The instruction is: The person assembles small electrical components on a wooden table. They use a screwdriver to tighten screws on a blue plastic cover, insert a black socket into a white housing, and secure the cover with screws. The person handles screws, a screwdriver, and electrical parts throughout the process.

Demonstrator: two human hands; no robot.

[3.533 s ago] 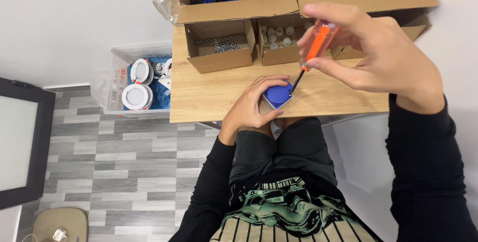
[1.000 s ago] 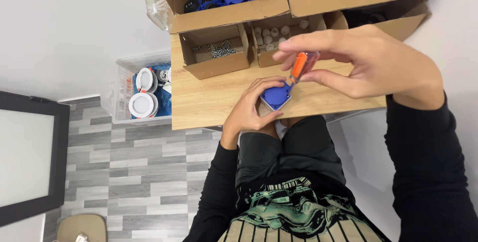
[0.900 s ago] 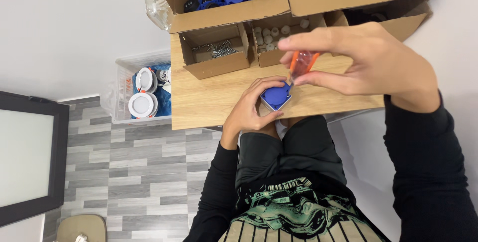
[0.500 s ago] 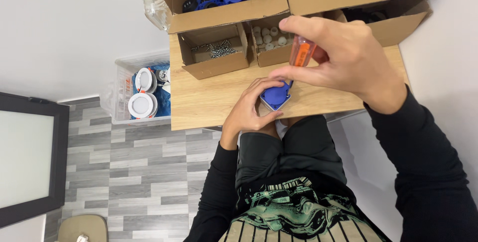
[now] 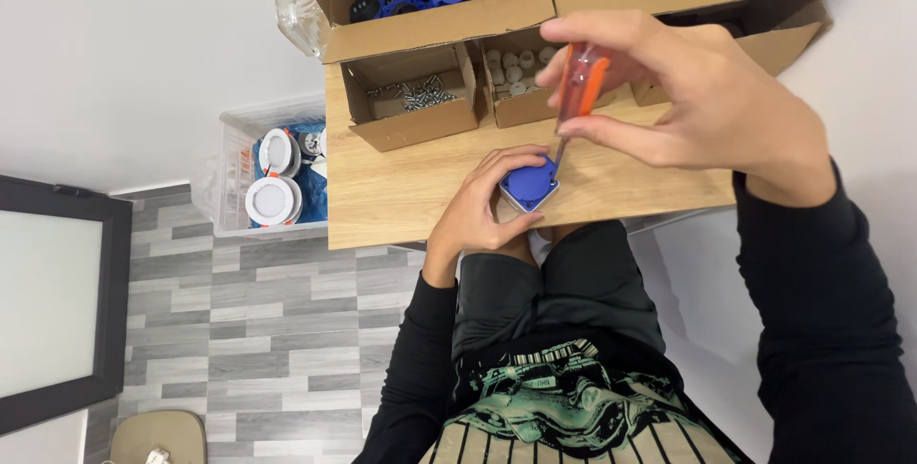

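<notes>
Here the left hand point(image 5: 478, 211) clasps a blue cap point(image 5: 529, 183) on the bench point(image 5: 401, 197), the right hand point(image 5: 707, 106) above pinching an orange screwdriver point(image 5: 579, 82), tip on the cap, fastening seemingly unfinished.

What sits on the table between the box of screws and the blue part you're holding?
Nothing: in the head view, only bare wooden table lies between the screw box and the blue part, apart from the left hand gripping that part.
</notes>
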